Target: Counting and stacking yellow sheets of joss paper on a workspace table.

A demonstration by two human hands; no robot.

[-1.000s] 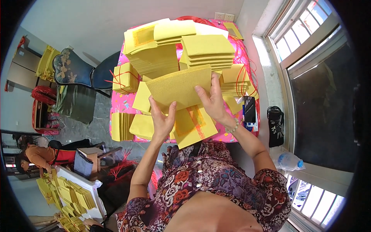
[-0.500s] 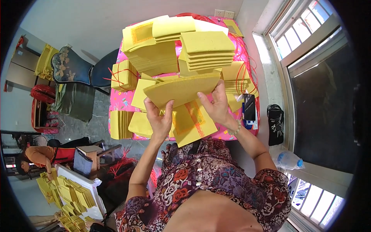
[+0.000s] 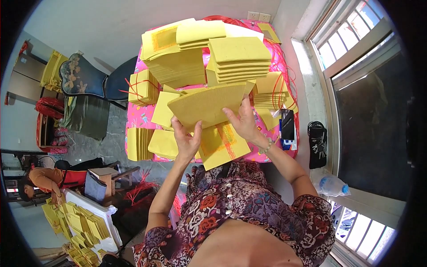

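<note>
Between my two hands is a thick stack of yellow paper sheets (image 3: 209,104), bowed and fanned along its edge. My left hand (image 3: 186,138) grips its lower left part, thumb on the near face. My right hand (image 3: 242,121) holds its right end, with the thumb laid across the near side. Just below, a yellow sheet with an orange printed pattern (image 3: 229,149) lies at the table's near edge. Behind the stack stand a tall pile of yellow paper (image 3: 175,66) and a pile of folded yellow bundles (image 3: 240,58).
The pink patterned table (image 3: 142,116) also carries bundles tied with red string (image 3: 143,87) and a black phone (image 3: 288,124) at the right. Beside the window hangs a black cable (image 3: 317,144). At the lower left, a person in orange (image 3: 46,178) works at another table with yellow paper.
The paper stack in my hands has tilted slightly and shifted a little to the left. My right hand has slid slightly left along it, and both hands keep hold.
</note>
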